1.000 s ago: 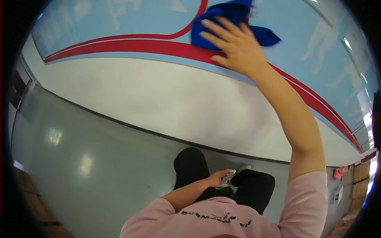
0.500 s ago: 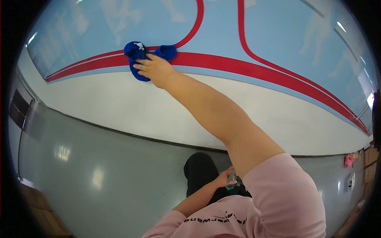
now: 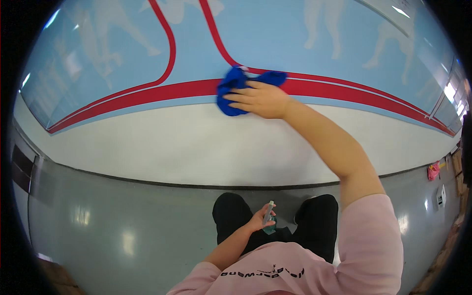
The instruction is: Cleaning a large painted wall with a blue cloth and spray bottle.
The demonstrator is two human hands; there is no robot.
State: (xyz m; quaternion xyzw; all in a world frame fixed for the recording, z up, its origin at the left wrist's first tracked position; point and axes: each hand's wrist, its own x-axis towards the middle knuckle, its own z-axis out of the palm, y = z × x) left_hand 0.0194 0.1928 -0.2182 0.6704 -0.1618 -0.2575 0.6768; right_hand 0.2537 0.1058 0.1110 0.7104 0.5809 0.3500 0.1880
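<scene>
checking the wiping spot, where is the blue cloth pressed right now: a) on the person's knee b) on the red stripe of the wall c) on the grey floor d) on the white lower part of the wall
b: the right hand presses the blue cloth flat against the wall, right on the red stripe.

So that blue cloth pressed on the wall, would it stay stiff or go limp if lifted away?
The blue cloth would probably go limp: it bunches in soft folds around the right hand. It looks light, since a flat palm alone pins it to the painted wall. Let go of, it would likely drop rather than cling.
</scene>
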